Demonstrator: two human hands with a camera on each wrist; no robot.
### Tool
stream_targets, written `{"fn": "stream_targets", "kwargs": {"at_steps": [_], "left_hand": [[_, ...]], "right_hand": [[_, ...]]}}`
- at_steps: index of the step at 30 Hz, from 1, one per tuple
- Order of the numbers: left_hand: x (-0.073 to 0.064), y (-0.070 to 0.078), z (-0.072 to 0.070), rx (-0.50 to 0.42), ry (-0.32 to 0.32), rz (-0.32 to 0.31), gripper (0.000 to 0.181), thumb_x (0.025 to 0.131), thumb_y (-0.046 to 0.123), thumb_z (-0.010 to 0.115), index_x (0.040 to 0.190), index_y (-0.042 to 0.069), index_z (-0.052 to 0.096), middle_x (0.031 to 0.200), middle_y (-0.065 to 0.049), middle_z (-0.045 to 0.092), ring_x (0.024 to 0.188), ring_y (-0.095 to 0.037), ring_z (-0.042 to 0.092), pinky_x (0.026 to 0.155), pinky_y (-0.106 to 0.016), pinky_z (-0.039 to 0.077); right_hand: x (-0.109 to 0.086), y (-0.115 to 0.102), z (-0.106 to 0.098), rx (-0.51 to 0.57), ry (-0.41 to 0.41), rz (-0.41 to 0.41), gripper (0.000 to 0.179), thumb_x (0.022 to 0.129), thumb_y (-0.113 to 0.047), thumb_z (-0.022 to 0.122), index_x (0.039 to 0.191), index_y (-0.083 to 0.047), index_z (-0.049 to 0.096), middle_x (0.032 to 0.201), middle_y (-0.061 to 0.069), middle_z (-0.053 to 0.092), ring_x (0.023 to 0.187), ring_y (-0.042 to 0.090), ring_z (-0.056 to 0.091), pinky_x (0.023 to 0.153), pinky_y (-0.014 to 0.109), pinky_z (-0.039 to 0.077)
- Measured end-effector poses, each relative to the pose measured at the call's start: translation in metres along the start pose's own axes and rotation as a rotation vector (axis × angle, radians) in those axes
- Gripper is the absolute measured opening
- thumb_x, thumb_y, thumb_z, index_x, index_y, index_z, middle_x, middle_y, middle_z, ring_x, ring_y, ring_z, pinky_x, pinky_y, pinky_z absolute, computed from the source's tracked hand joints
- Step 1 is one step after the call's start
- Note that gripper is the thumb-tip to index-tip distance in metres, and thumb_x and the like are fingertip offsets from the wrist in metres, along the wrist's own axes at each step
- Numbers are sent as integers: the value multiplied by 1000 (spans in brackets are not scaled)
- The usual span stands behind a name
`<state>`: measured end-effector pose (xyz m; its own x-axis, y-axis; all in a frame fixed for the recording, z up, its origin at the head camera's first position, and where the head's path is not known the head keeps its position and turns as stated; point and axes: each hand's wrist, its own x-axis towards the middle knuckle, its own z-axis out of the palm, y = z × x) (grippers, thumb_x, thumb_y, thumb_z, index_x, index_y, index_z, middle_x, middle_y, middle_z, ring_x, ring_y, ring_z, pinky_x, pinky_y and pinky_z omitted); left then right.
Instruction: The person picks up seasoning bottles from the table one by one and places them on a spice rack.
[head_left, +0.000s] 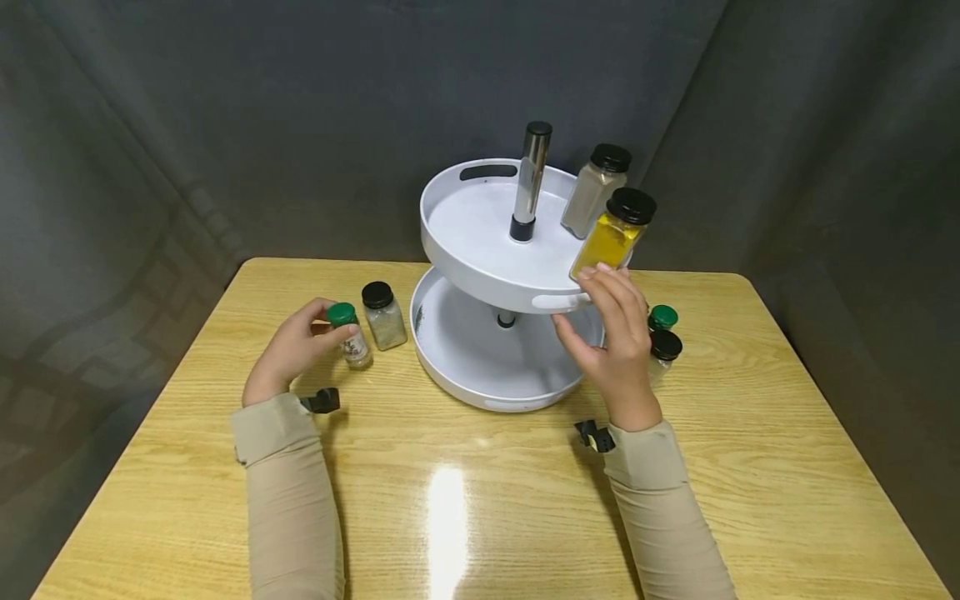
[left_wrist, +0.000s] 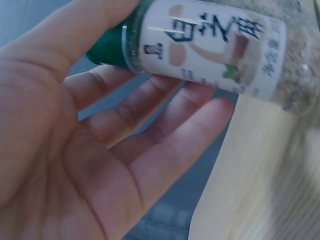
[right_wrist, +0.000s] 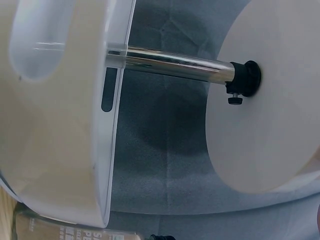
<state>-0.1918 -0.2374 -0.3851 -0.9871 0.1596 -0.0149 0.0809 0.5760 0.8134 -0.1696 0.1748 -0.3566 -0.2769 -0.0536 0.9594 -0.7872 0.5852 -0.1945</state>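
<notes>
In the head view my left hand (head_left: 294, 343) pinches a small spice jar (head_left: 356, 348) with a green cap, near its cap and just over the table. The left wrist view shows the thumb across the jar's (left_wrist: 210, 45) cap end, its label white and pale grains inside. My right hand (head_left: 618, 337) grips the front right rim of a white two-tier tray's upper tier (head_left: 480, 279), fingertips over the rim and thumb below. Close behind those fingers, a yellow spice jar (head_left: 609, 242) with a black lid stands on that tier. The right wrist view shows mostly the tray's underside (right_wrist: 270, 135).
A greyish-brown jar (head_left: 595, 196) stands behind the yellow one. Left of the lower tier (head_left: 510, 358) is a black-lidded jar (head_left: 386, 323). A green-capped jar (head_left: 663, 317) and another black-lidded jar (head_left: 664, 346) stand right of my right hand. A metal post (head_left: 531, 179) rises from the tray.
</notes>
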Motion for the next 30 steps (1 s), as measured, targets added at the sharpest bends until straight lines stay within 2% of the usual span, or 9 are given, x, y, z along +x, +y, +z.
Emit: {"fn": "stream_targets", "kwargs": {"at_steps": [7,12,19,24,30], "left_hand": [[0,12,1,41,59,28,50,99,40,67,128,2,53,123,-19,57,125,-43,52,99,-56,47],[-2,19,1,76,101,70,46,99,37,68,126,3,54,119,-18,59,120,-42,56,97,-57,49],[-5,31,1,100,163,101,48,99,38,68,126,2,55,115,-21,60,118,-45,58,96,-60,50],[-6,43,6,113,219,113,49,98,41,67,125,2,56,112,-19,61,115,-43,59,95,-58,51],[-4,54,13,97,302,156,45,98,39,68,119,1,59,109,-17,62,107,-35,59,94,-52,51]], "right_hand": [[0,-1,-1,-1,-3,5,49,73,1,85,118,3,68,121,20,66,123,36,58,115,55,38],[0,-1,0,6,-3,0,47,74,0,85,119,3,68,121,20,66,124,36,58,115,55,38],[0,-1,0,5,-4,-2,46,76,-2,84,119,3,68,121,20,66,124,37,57,115,56,38],[0,-2,0,8,-4,-2,45,76,-2,84,119,2,68,121,19,66,123,37,58,115,56,37],[0,-1,0,19,-4,0,43,79,-5,82,119,2,68,121,19,66,124,37,57,115,57,37]]}}
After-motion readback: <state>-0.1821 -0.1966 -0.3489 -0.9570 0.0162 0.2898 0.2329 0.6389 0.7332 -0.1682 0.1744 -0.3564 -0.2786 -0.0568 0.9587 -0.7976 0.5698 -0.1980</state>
